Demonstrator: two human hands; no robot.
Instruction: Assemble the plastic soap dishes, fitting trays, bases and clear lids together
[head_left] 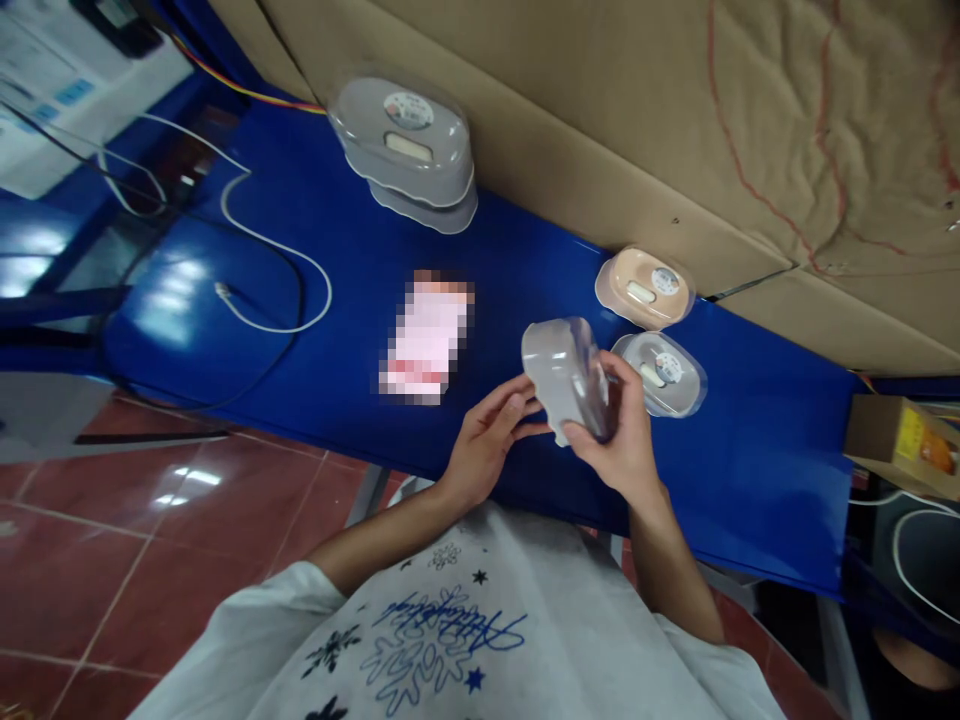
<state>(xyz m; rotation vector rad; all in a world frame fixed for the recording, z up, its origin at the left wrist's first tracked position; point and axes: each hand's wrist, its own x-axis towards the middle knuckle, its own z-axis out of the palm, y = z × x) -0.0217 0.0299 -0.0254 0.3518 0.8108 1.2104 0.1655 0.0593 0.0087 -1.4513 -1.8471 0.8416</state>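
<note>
My right hand [626,430] is closed around a grey oval plastic box [559,375] with a clear lid, tilted on its side above the table. My left hand [484,445] is beside the box's left edge, its fingers stretched toward it and partly behind it; whether they press on it I cannot tell. Just beyond my right hand, a second grey box [679,395] with a clear cover and a round label lies on the table. Behind that one sits a peach-coloured box [637,285] of the same shape.
Stacked grey boxes [409,150] stand at the back by a cardboard wall [540,130]. A blurred-out phone-like rectangle [427,335] lies on the blue table [360,290]. A white cable [281,250] runs across its left part. An open carton [892,440] is at far right.
</note>
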